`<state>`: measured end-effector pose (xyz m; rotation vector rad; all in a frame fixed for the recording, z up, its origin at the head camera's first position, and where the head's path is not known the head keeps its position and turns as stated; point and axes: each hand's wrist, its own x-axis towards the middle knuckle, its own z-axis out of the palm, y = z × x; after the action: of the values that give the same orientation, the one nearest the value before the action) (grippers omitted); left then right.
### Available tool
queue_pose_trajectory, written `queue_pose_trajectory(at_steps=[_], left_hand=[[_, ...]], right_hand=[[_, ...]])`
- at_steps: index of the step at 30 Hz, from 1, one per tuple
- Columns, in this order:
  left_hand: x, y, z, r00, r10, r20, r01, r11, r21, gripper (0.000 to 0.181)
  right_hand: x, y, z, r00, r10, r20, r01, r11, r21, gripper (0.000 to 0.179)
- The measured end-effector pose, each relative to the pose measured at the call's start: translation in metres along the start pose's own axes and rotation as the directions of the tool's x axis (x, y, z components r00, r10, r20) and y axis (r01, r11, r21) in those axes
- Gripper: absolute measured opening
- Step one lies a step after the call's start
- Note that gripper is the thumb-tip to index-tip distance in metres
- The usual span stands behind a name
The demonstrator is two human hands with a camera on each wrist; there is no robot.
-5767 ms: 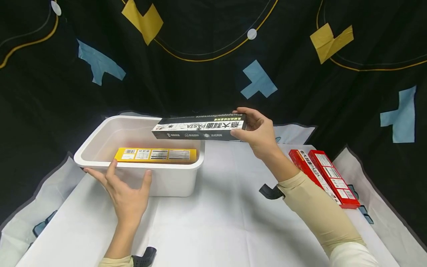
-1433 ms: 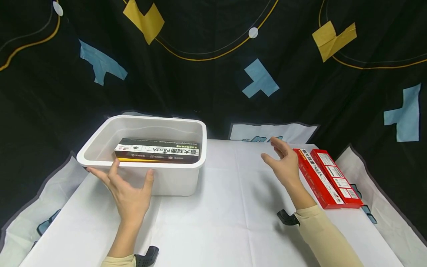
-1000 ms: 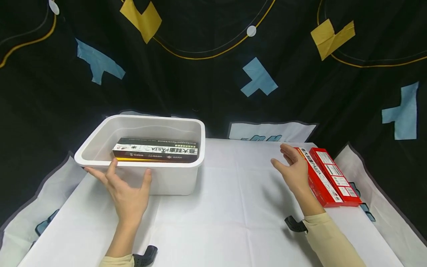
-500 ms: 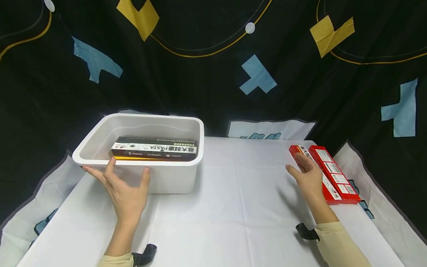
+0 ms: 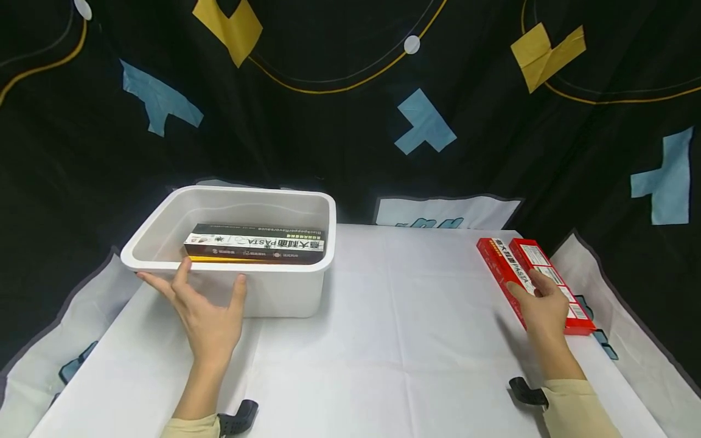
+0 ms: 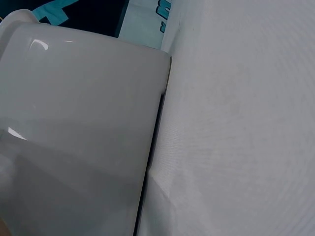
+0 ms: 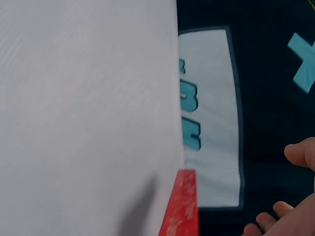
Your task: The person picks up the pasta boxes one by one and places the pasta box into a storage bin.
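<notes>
My left hand (image 5: pixel 210 325) rests against the front wall of a white plastic bin (image 5: pixel 285 292), fingers spread and fingertips near its rim. In the left wrist view, the bin's wall (image 6: pixel 88 98) fills the left side. Inside the bin lies a black pasta box (image 5: pixel 254 243), with a yellow box (image 5: pixel 219 259) showing beneath its edge. My right hand (image 5: pixel 544 307) is over a red pasta box (image 5: pixel 501 261), thumb towards its left side and fingers towards its right. In the right wrist view, the thumb and fingers stand apart, beside the red box's end (image 7: pixel 182 206).
A second red box (image 5: pixel 580 322) lies alongside the first at the table's right edge. The white-covered table (image 5: pixel 361 365) spans between the bin and the red boxes. A black curtain (image 5: pixel 339 140) hangs behind.
The black box went from my right hand into the bin, onto the yellow box. My right hand then moved right and down to the red boxes. My left hand stayed at the bin.
</notes>
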<state>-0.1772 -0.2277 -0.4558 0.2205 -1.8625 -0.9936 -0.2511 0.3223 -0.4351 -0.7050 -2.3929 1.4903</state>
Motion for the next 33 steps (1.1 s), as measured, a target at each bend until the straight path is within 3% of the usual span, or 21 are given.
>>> queue_pose_trajectory(at_steps=[4, 16, 23, 33], left_hand=[[0.000, 0.000, 0.001, 1.000, -0.008, -0.004, 0.008, 1.000, -0.007, 0.089], [0.001, 0.002, 0.001, 1.000, -0.010, -0.003, 0.010, 1.000, -0.024, 0.088], [0.001, 0.001, 0.000, 1.000, 0.008, -0.010, -0.008, 1.000, -0.011, 0.086], [0.001, 0.000, 0.001, 1.000, 0.001, -0.019, -0.002, 1.000, -0.011, 0.088]], right_hand=[[0.003, 0.010, -0.007, 0.996, 0.078, -0.031, -0.079, 0.997, -0.018, 0.081], [0.005, 0.035, -0.027, 0.983, 0.167, -0.082, -0.173, 0.982, -0.075, 0.086], [0.003, 0.042, -0.033, 0.980, 0.161, -0.113, -0.174, 0.977, -0.120, 0.084], [-0.005, 0.050, -0.034, 0.988, 0.095, -0.121, -0.112, 0.983, -0.145, 0.080]])
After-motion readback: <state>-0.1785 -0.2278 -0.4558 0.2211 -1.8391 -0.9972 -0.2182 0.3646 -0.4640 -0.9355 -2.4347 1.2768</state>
